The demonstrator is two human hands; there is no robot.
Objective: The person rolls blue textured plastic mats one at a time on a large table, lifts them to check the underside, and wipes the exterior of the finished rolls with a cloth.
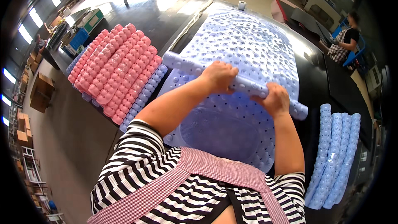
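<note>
A light blue studded rubber mat point(244, 45) lies flat on the black table point(149, 16) in front of me. Across it lies a tightly rolled blue mat point(182, 64), running from upper left to lower right. My left hand point(219, 76) presses on the middle of the roll with fingers curled over it. My right hand point(274, 99) grips the roll near its right end. Both hands are closed around the same roll.
A stack of rolled pink mats point(118, 68) with blue rolls beneath sits at the table's left edge. Three rolled blue mats point(333, 153) lie at the right. A tape roll point(241, 5) stands at the far edge. Another person point(346, 37) works at the upper right. Cardboard boxes point(41, 93) line the left floor.
</note>
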